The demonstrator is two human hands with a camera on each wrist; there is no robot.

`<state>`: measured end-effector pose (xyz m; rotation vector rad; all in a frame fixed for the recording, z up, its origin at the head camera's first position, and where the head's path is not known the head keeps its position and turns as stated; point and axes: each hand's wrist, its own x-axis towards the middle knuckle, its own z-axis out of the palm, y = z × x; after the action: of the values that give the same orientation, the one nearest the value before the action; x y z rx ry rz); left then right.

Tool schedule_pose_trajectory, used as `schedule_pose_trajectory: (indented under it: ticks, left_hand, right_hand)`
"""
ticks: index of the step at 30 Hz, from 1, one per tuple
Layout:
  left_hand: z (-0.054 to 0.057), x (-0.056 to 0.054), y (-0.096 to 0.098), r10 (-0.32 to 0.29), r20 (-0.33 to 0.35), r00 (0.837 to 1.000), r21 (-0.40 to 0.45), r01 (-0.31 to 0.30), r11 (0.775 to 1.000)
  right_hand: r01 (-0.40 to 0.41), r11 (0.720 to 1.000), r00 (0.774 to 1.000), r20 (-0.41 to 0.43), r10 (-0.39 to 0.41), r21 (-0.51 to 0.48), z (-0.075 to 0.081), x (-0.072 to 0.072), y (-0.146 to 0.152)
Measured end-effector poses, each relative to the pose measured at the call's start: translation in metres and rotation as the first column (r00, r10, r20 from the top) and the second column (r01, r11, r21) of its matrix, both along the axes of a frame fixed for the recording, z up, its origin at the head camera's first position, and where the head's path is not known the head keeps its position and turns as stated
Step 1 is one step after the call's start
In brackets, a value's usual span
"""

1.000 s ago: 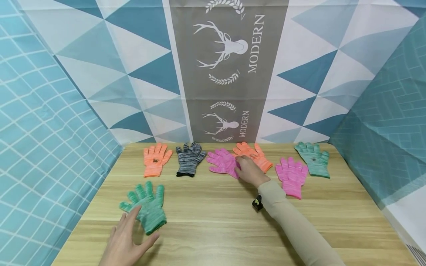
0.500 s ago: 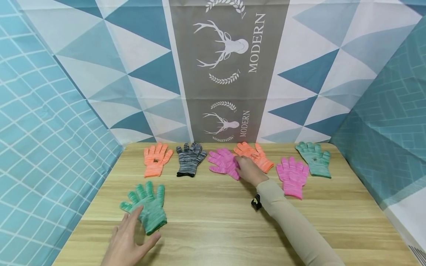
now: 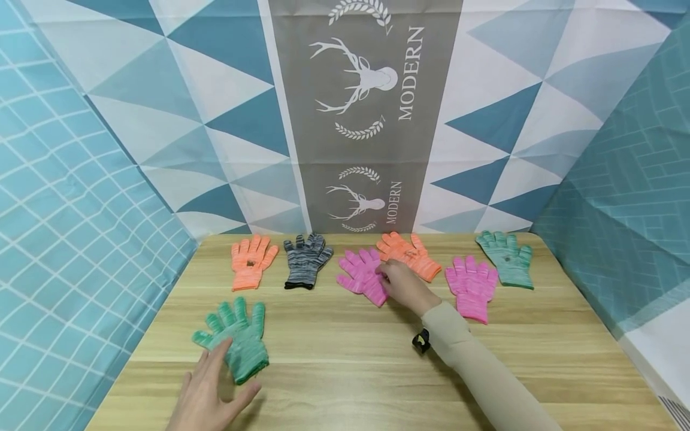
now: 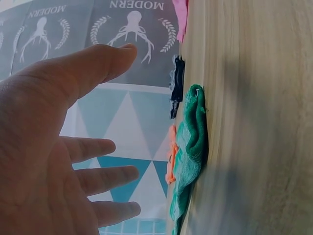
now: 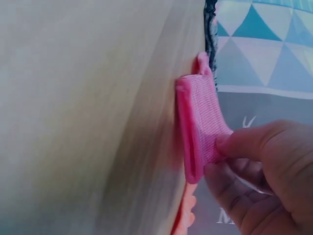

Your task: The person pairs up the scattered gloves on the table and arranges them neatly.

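My right hand [image 3: 406, 285] pinches the cuff edge of a pink knit glove [image 3: 364, 275] near the back middle of the table. In the right wrist view, thumb and fingers grip the pink glove [image 5: 203, 127] close to its folded cuff opening. My left hand [image 3: 210, 386] hovers at the front left, fingers spread and thumb apart, beside a green glove [image 3: 242, 341] that lies flat with its fingers pointing away. The left wrist view shows that hand [image 4: 63, 137] holding nothing, the green glove [image 4: 190, 147] on the table just beyond its fingertips.
Along the table's back lie an orange glove [image 3: 250, 263], a grey-black glove [image 3: 306, 261], another orange glove [image 3: 412, 256] beside the pinched one, a second pink glove [image 3: 472, 287] and a teal-green glove [image 3: 508, 258]. Patterned cloth walls [image 3: 366, 143] rise behind and at both sides.
My right hand has drawn the pink glove slightly toward me and turned it, so its fingers point more away and its cuff lies nearer. The left hand stays almost in place.
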<state>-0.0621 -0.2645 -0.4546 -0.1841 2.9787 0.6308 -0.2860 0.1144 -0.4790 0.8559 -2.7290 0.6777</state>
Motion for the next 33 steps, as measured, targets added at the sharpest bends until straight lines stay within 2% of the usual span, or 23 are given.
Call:
schedule_pose_trajectory:
  ticks: [4, 7, 15, 23, 27, 33]
  left_hand:
    - [-0.002, 0.000, 0.001, -0.028, -0.065, 0.997, -0.005, 0.028, 1.000]
    - [-0.004, 0.000, 0.002, -0.047, -0.113, 0.992, -0.014, 0.046, 0.999]
    - [-0.005, 0.001, 0.004, -0.058, -0.121, 0.991, -0.010, 0.057, 0.998]
    - [-0.006, 0.001, 0.005, -0.064, -0.131, 0.989, -0.006, 0.064, 0.998]
    - [-0.007, 0.003, 0.006, -0.072, -0.159, 0.985, -0.005, 0.072, 0.997]
    - [-0.006, 0.003, 0.010, -0.100, -0.220, 0.970, 0.000, 0.102, 0.995]
  right_hand:
    - [-0.032, 0.998, 0.997, -0.069, 0.029, -0.056, 0.009, 0.012, 0.005]
    - [-0.037, 0.995, 0.995, -0.091, 0.029, -0.092, 0.018, 0.021, 0.010]
    - [-0.045, 0.991, 0.992, -0.125, 0.029, -0.127, 0.040, 0.042, 0.024]
    - [-0.049, 0.983, 0.987, -0.161, 0.020, -0.176, 0.048, 0.058, 0.045]
    - [-0.046, 0.979, 0.989, -0.150, 0.016, -0.199, 0.049, 0.060, 0.060]
    - [-0.001, 0.982, 0.983, -0.183, -0.034, -0.188, 0.052, 0.066, 0.083]
